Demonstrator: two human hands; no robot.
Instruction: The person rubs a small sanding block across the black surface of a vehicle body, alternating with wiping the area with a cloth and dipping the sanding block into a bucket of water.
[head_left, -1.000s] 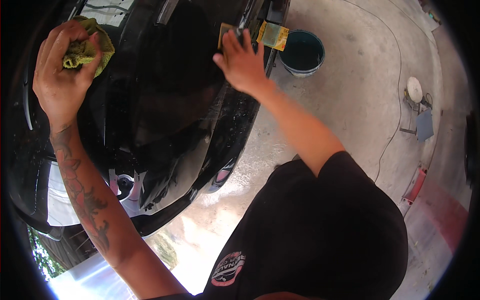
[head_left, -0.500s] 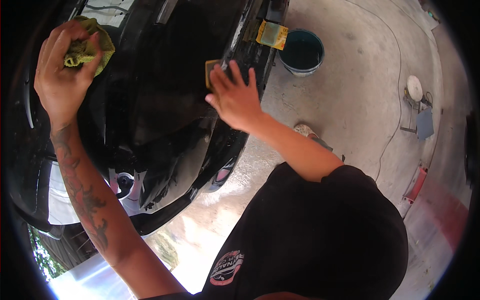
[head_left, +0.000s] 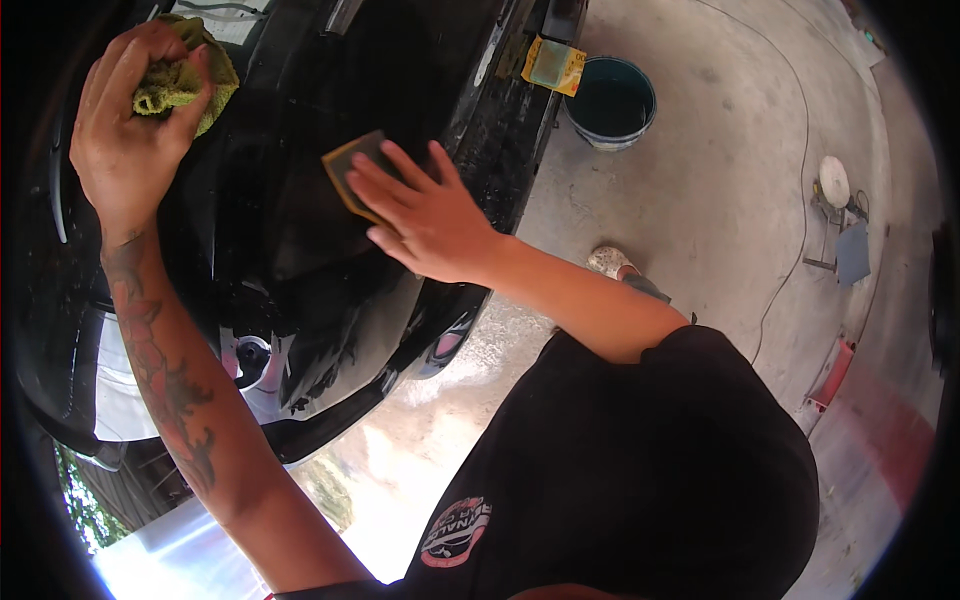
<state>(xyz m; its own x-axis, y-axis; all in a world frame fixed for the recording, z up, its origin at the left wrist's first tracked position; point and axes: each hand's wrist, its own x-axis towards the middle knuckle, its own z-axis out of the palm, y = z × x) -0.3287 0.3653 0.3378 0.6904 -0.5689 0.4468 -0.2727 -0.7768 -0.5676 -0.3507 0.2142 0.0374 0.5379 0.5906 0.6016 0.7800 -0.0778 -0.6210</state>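
My left hand is closed around a crumpled yellow-green towel above the black car panel. My right hand lies palm down on a flat piece of sandpaper, dark on top with a yellow edge. Its slightly spread fingers press the sandpaper against the glossy panel. The fingers hide the near part of the sandpaper. A yellow sheet with a pale greenish pad on it rests at the car's edge, beyond my right hand.
A dark bucket stands on the concrete floor beside the car. Farther right, a cable runs over the floor past a small stand with a round white top. A red object lies below it.
My right hand has slid the sandpaper left and toward me, from the panel's edge to its middle. My left hand keeps the towel at nearly the same spot.
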